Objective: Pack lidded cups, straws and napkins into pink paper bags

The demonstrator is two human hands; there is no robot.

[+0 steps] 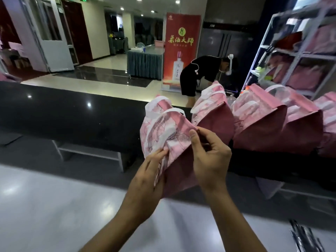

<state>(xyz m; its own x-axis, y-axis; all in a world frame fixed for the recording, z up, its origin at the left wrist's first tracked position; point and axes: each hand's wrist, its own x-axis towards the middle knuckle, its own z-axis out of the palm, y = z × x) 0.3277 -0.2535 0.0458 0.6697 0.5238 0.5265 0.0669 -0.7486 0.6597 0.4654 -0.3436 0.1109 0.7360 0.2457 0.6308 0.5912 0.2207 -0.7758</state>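
Pink paper bag (pixel 163 128) held above tabletop (pixel 72 113); left hand (pixel 145 180) and right hand (pixel 209 157) both pinching its edges; further bags (pixel 258 124) alongside.

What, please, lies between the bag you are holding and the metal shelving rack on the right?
In the head view, a row of standing pink bags on the dark counter fills the stretch between the held bag and the rack.

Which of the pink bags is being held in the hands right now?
The leftmost pink bag, gripped by the left hand and right hand; the other bags stand untouched in a row to its right.
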